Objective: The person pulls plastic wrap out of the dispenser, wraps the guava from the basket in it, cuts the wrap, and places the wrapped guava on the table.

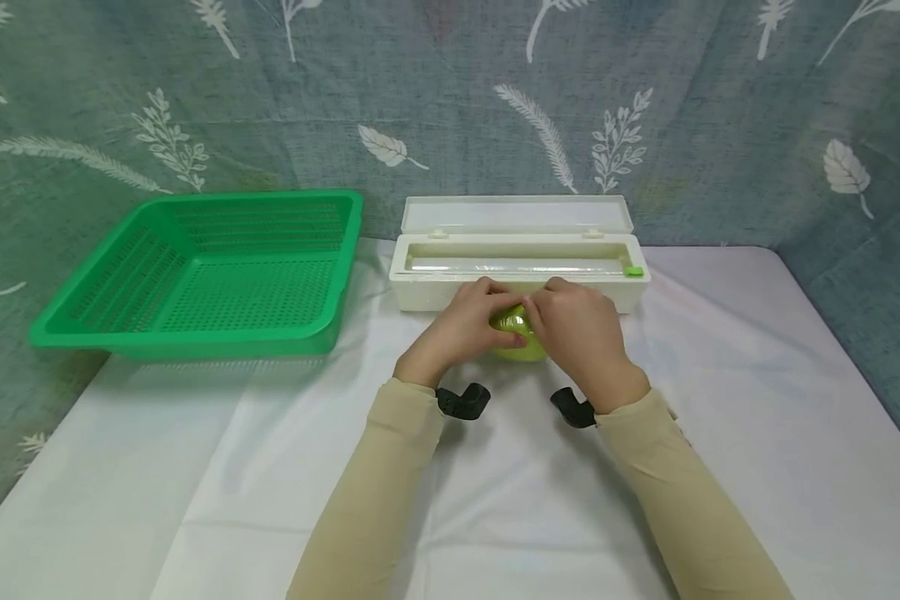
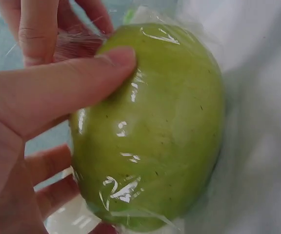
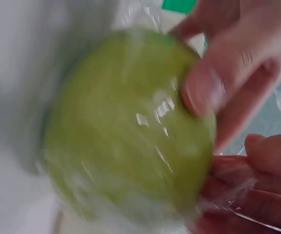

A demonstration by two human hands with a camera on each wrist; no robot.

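A rounded green fruit point(image 1: 521, 342), wrapped in clear cling film, rests on the white cloth before the film dispenser. My left hand point(image 1: 468, 325) grips it, thumb point(image 2: 109, 66) pressed on the side of the fruit point(image 2: 155, 131) and other fingers behind. Gathered film stretches from the fruit to my right hand point(image 1: 581, 333), whose fingers pinch it at the fruit's far side. In the right wrist view the fruit point(image 3: 126, 131) is blurred; the left hand point(image 3: 238, 58) shows above and the right hand point(image 3: 257, 190) below, with film between its fingers.
Just beyond the hands stands a white cling film dispenser point(image 1: 420, 292) with its lid point(image 1: 517, 215) raised and a film roll point(image 1: 517, 265) inside. At the left sits a green plastic basket point(image 1: 322, 340). A patterned grey-green curtain point(image 1: 450, 100) hangs behind the white-covered table point(image 1: 757, 417).
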